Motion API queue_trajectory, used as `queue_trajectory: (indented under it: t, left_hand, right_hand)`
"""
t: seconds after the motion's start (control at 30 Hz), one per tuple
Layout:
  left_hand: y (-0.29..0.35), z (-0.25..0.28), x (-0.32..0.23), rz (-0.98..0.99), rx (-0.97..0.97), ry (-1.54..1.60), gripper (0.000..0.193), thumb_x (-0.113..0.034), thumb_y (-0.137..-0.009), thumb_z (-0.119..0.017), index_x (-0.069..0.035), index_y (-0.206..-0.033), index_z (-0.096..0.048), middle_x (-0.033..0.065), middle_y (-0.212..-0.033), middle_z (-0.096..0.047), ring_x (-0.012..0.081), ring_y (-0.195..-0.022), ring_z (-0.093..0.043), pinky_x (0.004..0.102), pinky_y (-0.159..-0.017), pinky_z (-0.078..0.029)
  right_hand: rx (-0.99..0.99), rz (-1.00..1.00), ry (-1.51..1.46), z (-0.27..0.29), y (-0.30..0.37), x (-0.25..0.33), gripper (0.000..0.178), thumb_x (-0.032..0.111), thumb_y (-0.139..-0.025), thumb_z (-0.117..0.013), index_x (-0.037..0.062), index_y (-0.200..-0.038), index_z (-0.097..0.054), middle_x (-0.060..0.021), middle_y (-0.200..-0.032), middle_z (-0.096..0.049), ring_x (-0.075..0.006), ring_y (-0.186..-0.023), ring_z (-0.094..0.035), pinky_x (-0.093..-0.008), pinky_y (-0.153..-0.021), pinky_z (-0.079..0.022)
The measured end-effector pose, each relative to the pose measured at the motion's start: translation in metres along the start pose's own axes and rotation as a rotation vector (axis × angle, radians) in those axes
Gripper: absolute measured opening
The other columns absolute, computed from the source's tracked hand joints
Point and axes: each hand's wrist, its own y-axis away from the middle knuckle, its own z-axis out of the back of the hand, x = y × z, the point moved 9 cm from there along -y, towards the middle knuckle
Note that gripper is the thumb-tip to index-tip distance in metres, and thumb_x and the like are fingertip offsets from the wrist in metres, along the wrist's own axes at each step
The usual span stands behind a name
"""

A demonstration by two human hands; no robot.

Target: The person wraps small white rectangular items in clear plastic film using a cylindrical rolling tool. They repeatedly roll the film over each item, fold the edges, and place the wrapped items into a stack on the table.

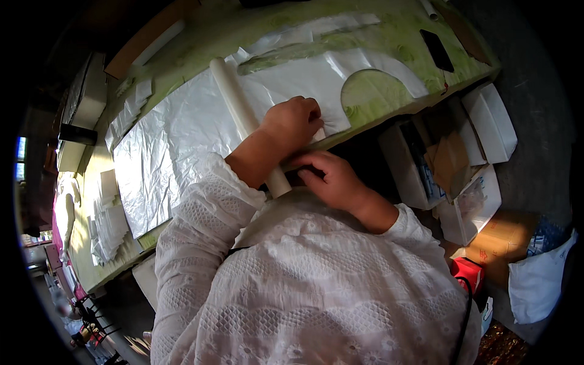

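A thin, shiny white plastic sheet (164,146) lies creased across the table, with a rounded cut-out at its right end. On top of it rests a long white tube (234,97), slanting toward me past the table's near edge. My left hand (293,121) is just right of the tube, its wrist crossing over it. Its fingers are curled closed on the sheet's near edge, where a small white fold shows under them. Below it, at the table's edge, my right hand (333,179) has bent, closed fingers; their tips are hidden, and I cannot make out what they hold.
A dark phone (436,50) lies on the green-patterned table (398,45) at the far right. White paper pieces (109,231) lie at the left. Right of the table stand white bins (493,121) with cardboard, a brown carton (502,240) and a white bag (538,283).
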Motion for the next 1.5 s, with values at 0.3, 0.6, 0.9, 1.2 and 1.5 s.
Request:
queue_trajectory:
  t: [0.3,0.6,0.9,1.2,1.5]
  left_hand:
    - [-0.005,0.011,0.032,0.147,-0.075,0.321,0.029,-0.030,-0.092,-0.065,-0.007,-0.108,-0.071,0.0115,-0.101,-0.075,0.0289,-0.090,-0.071,0.0393,-0.084,-0.056]
    - [0.015,0.027,0.030,0.313,-0.007,0.546,0.039,-0.035,-0.094,-0.072,-0.007,-0.121,-0.067,0.0093,-0.109,-0.072,0.0187,-0.096,-0.068,0.0320,-0.084,-0.055]
    - [0.037,0.095,0.073,0.214,-0.468,1.233,0.039,-0.022,-0.095,-0.072,-0.005,-0.127,-0.060,0.0016,-0.106,-0.065,0.0112,-0.094,-0.059,0.0309,-0.083,-0.049]
    - [0.213,0.141,0.267,0.685,-0.858,0.699,0.055,-0.018,-0.090,-0.077,-0.002,-0.137,-0.054,0.0021,-0.104,-0.070,0.0102,-0.092,-0.063,0.0300,-0.080,-0.050]
    - [0.174,0.103,0.132,0.074,-0.664,0.079,0.055,-0.008,-0.089,-0.067,-0.012,-0.142,-0.053,0.0127,-0.143,-0.054,0.0364,-0.135,-0.046,0.0449,-0.114,-0.040]
  right_hand:
    - [-0.281,0.063,-0.095,0.057,0.014,-0.009,0.016,0.000,-0.096,-0.065,0.0025,-0.110,-0.070,-0.0056,-0.105,-0.068,-0.0087,-0.079,-0.060,-0.0241,-0.069,-0.050]
    - [-0.364,0.204,0.939,0.094,-0.098,-0.015,0.050,0.015,-0.081,-0.076,0.0125,-0.129,-0.066,-0.0083,-0.131,-0.063,-0.0320,-0.110,-0.057,-0.0442,-0.095,-0.047]
    - [-0.178,0.568,0.686,0.007,-0.099,0.056,0.071,0.030,-0.084,-0.078,0.0195,-0.149,-0.051,-0.0106,-0.150,-0.050,-0.0390,-0.133,-0.046,-0.0550,-0.110,-0.035]
    - [-0.205,-0.013,1.015,0.093,-0.103,-0.061,0.051,0.037,-0.094,-0.065,0.0149,-0.140,-0.062,-0.0110,-0.155,-0.049,-0.0399,-0.143,-0.039,-0.0590,-0.117,-0.027]
    - [-0.212,0.521,0.753,0.010,-0.053,0.044,0.041,0.010,-0.085,-0.068,0.0113,-0.126,-0.064,-0.0105,-0.147,-0.052,-0.0429,-0.144,-0.037,-0.0618,-0.118,-0.027]
